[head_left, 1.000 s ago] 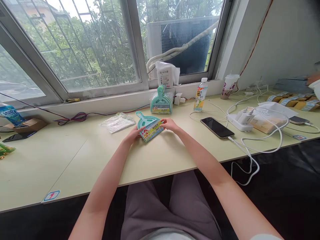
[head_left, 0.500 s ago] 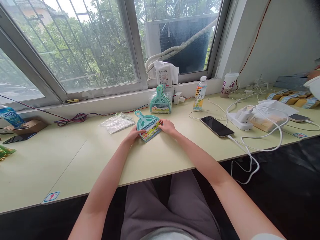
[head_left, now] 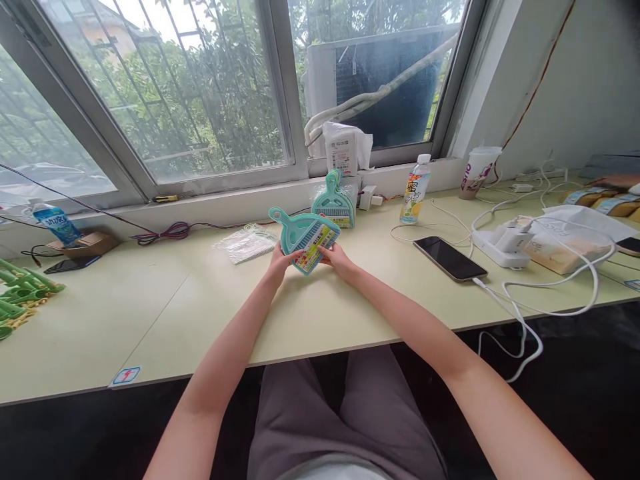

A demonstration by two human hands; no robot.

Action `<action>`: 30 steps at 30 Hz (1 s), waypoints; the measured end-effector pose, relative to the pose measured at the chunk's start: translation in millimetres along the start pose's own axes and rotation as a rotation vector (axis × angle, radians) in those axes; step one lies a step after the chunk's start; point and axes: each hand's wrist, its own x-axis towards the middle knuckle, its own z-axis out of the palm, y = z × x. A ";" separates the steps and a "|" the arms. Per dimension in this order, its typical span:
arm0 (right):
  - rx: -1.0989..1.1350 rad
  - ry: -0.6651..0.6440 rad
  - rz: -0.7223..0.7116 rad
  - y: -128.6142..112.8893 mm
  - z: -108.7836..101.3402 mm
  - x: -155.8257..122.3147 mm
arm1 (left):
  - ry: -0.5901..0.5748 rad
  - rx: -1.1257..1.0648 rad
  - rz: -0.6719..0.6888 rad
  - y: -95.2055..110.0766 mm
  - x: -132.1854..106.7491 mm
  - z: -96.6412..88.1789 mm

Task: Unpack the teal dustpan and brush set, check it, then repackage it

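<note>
A small turquoise dustpan and brush set [head_left: 300, 231] with a yellow printed label is held tilted over the table in front of me. My left hand [head_left: 281, 262] grips its lower left edge, thumb across the front. On the right side, my right hand [head_left: 336, 258] pinches the label's edge with the thumb in front. The fingers behind the set are mostly hidden. Just beyond it, a stack of similar dustpan sets [head_left: 334, 201] in clear wrap stands against the window ledge. Clear plastic bags [head_left: 246, 243] lie flat to the left of my hands.
To the right are a drink bottle [head_left: 415, 190], a phone [head_left: 450, 258] on a white cable, a power strip [head_left: 501, 245], a tissue pack [head_left: 565, 247] and a cup [head_left: 479, 173]. A blue-labelled bottle [head_left: 57, 223] and green plastic pieces [head_left: 23, 293] are at the left.
Both hands have raised the dustpan set slightly and turned it, so its label faces me at a steeper slant. The view has swung a little to the left.
</note>
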 end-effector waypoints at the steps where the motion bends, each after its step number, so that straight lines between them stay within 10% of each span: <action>1: 0.027 -0.001 -0.005 0.4 0.7 -0.5 | -0.003 -0.001 0.000 0.2 -0.4 0.2; 9: 0.096 0.083 -0.037 -7.1 -2.3 -2.8 | -0.049 0.153 -0.072 7.1 3.0 -6.5; 15: 0.045 0.104 -0.026 -8.0 -3.0 -2.1 | 0.261 0.894 0.340 19.5 4.3 -31.1; 20: 0.013 0.100 -0.018 -6.1 -4.0 -2.4 | 0.325 1.204 0.359 11.8 8.1 -65.0; 25: -0.010 0.110 -0.025 -7.2 -6.2 -2.2 | 0.247 1.315 0.227 2.2 12.7 -83.7; 30: 0.011 0.146 0.040 -7.3 -8.2 0.6 | 0.305 1.252 0.438 8.6 11.2 -70.1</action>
